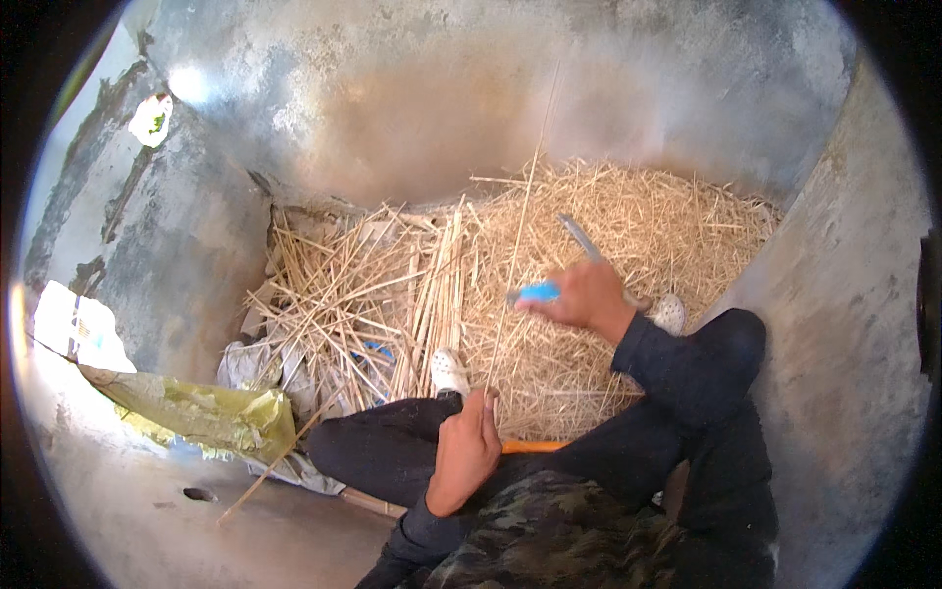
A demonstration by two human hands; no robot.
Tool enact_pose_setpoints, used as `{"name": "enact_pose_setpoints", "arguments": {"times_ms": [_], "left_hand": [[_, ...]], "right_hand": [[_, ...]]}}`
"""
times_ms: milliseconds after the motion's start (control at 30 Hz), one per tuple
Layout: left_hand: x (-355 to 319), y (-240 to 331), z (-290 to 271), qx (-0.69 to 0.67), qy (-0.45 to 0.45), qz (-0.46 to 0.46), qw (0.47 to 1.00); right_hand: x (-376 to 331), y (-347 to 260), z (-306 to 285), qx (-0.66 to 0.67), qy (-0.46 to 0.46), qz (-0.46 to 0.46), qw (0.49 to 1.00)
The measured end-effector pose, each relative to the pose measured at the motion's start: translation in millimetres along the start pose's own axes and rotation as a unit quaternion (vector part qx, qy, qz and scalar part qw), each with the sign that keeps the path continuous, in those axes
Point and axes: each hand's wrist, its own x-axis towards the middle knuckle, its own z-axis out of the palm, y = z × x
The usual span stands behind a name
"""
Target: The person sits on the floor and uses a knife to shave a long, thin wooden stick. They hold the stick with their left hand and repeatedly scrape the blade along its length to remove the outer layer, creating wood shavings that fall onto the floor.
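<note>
My left hand point(466, 454) is closed, low in the middle, pinching the near end of a long thin cane strip point(531, 187). The strip rises from it across the straw-coloured shavings and in front of the far wall. Up and to the right, my right hand point(587, 297) is closed around a knife point(579, 236); its grey blade points up and left, and the handle end shows below the hand. At the fingers of this hand is a bright blue piece point(538, 292), close beside the strip; whether it is wrapped on a finger or held, I cannot tell.
A heap of fine shavings point(687, 226) covers the right side. Split canes point(329, 304) lie scattered at left, with straighter ones beside my white shoe point(448, 371). A yellowish sack point(221, 417) lies at the left. Concrete walls point(471, 98) enclose the spot.
</note>
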Motion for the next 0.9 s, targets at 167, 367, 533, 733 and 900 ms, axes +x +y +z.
{"name": "enact_pose_setpoints", "arguments": {"times_ms": [167, 367, 533, 733, 900], "left_hand": [[-16.9, -1.9, 7.8, 0.044, -0.016, 0.014, 0.999], [-14.3, -2.8, 9.0, 0.079, 0.033, 0.025, 0.996], [-4.0, 7.7, 12.4, 0.071, 0.044, 0.041, 0.996], [-0.8, 13.3, 20.2, 0.073, 0.018, 0.048, 0.996], [-38.9, 15.3, 21.2, 0.03, -0.02, 0.033, 0.999]], "right_hand": [[18.3, 41.6, -13.4, 0.001, -0.057, 0.105, 0.993], [-8.5, -15.0, -17.5, 0.048, -0.033, -0.038, 0.998], [2.4, -1.3, -18.4, 0.046, 0.059, -0.051, 0.996], [14.5, 50.4, -18.4, -0.017, 0.077, 0.065, 0.995], [37.3, 90.1, -40.1, -0.104, 0.058, 0.115, 0.986]]}}
